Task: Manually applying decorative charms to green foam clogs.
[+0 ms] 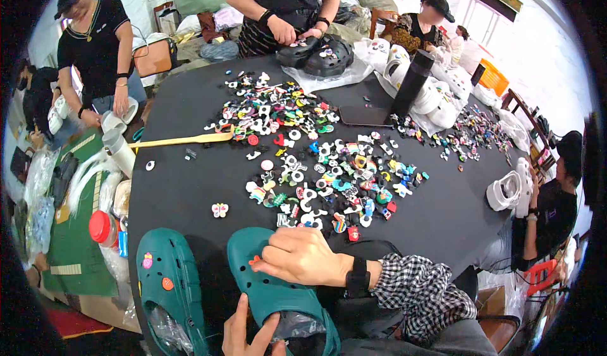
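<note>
In front of me lies a teal clog (243, 248) with holes in its toe and clear plastic stuffed inside. My left hand (243, 334) grips it near the opening, one finger along its side and another at the inner edge. My right hand (300, 255), wearing a black wristband, is closed in a pinch over the toe. At its fingertips a small orange-red shoe charm (255, 260) sits at a hole; its underside is hidden. To the left rests a matching teal clog (169, 280), bearing a pink charm (147, 260) and an orange charm (167, 284).
Piles of colourful shoe charms (341, 179) cover the middle of the black table (190, 185). A butterfly charm (219, 210) lies apart. Beyond are a yellow stick (183, 141), a phone (365, 116), a black bottle (412, 84) and black clogs (329, 59). Other people work around the table.
</note>
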The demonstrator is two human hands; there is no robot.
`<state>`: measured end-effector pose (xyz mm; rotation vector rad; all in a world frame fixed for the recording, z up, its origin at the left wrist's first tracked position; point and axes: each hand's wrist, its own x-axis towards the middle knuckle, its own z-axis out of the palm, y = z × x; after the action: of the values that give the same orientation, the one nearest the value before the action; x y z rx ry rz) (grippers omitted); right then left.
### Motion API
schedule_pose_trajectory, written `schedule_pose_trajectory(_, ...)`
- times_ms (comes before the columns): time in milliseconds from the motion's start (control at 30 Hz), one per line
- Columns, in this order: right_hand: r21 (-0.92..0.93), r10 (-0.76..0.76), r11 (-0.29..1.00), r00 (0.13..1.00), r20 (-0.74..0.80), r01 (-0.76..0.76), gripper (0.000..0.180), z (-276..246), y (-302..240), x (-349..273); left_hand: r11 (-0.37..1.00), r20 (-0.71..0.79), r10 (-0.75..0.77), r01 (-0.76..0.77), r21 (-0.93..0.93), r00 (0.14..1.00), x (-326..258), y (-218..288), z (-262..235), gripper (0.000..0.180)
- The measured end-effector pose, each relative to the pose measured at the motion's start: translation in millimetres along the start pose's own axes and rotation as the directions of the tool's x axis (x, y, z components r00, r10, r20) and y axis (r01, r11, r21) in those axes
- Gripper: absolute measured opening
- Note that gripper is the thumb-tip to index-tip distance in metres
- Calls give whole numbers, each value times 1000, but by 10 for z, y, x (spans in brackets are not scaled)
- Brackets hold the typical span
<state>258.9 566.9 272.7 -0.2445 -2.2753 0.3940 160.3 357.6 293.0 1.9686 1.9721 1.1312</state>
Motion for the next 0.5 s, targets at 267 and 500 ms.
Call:
schedule_pose_trajectory(267, -120, 195, 974, 980, 29, -190, 34, -152, 203, 80, 1000, 11, 5, -6, 4, 1000, -12, -11, 15, 35)
schedule_pose_trajectory(500, -404, 398, 834, 917, -34, -377, 33, -347, 941, -6, 1000, 23, -19, 20, -5, 1000, -12, 24, -10, 35)
